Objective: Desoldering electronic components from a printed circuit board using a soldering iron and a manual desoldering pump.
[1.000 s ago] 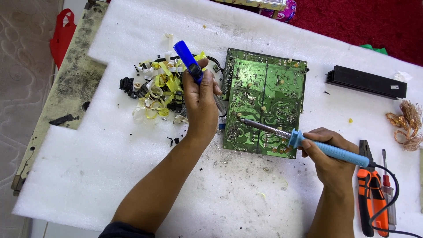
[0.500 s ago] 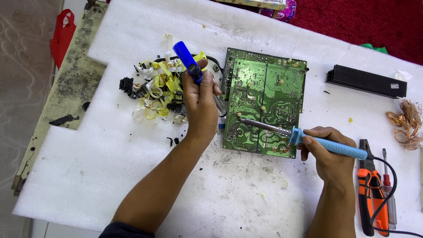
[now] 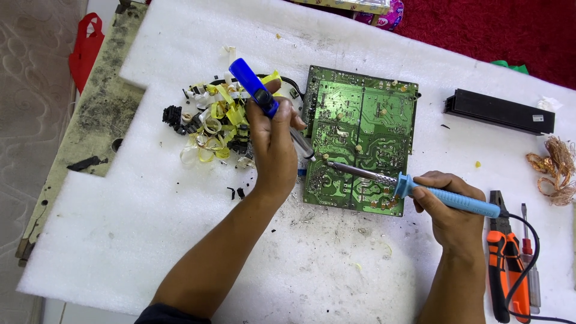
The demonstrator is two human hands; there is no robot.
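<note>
Green circuit board [image 3: 360, 138] w/ silver solder dots. Pump [image 3: 255, 90]: dark blue. Soldering iron [image 3: 444, 198]: light blue handle, silver shaft. Foam sheet [image 3: 150, 240] white, black specks. Tape scraps [image 3: 219, 117] yellow. Pliers [image 3: 503, 264] orange/black. Wire tangle [image 3: 555, 168] copper. Bar [image 3: 498, 112] black. Bag [image 3: 87, 45] red.

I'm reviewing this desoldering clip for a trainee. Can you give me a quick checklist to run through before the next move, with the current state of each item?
1. Soldering iron gripped by the right hand on its light-blue handle: ok.
2. Iron tip on the green circuit board, at its left edge: ok.
3. Desoldering pump held in the left hand, nozzle close beside the iron tip: ok.
4. Solder molten at the joint: cannot tell.
5. Iron's cord lying across the orange-handled pliers: not ok.
6. Board lying flat on the white foam sheet: ok.
</note>
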